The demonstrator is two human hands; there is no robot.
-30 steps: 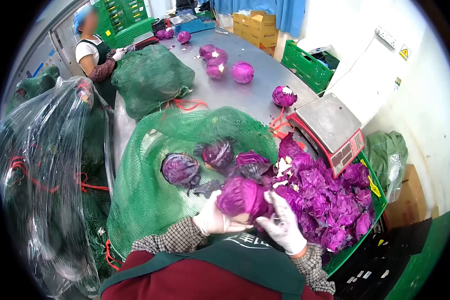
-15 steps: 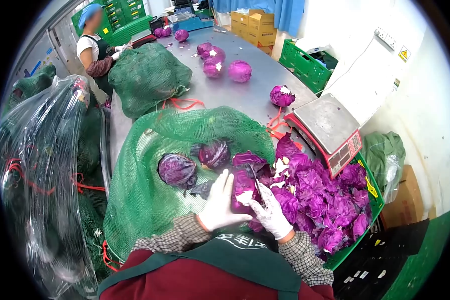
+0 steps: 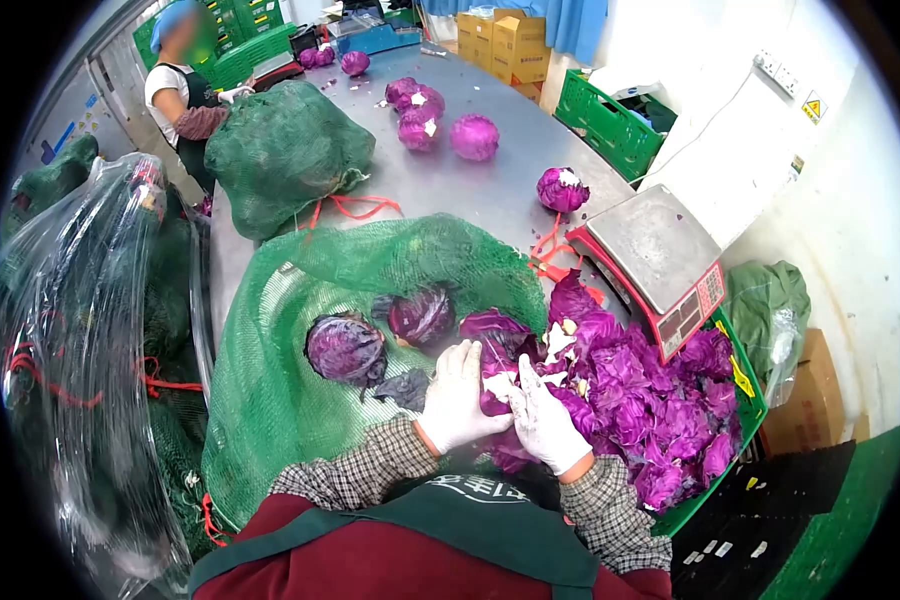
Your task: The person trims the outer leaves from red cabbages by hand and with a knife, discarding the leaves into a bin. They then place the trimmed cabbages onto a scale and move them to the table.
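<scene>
At the near side of a green mesh sack [image 3: 270, 400], the left hand [image 3: 457, 397] is slanting upward, fingers straight and open; the right hand [image 3: 547, 415] is leaning toward it, side-on, its grip impossible to tell; between them, a purple cabbage [image 3: 492, 403] is showing only partly, left of the heaped leaves [image 3: 635, 400], its lower portion being hidden by the gloves.

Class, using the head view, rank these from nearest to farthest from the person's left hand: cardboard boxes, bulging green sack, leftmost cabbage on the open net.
From the left hand:
1. Leftmost cabbage: just up and left, on the net.
2. Bulging green sack: farther up the table, left side.
3. Cardboard boxes: beyond the table, at the back.
</scene>
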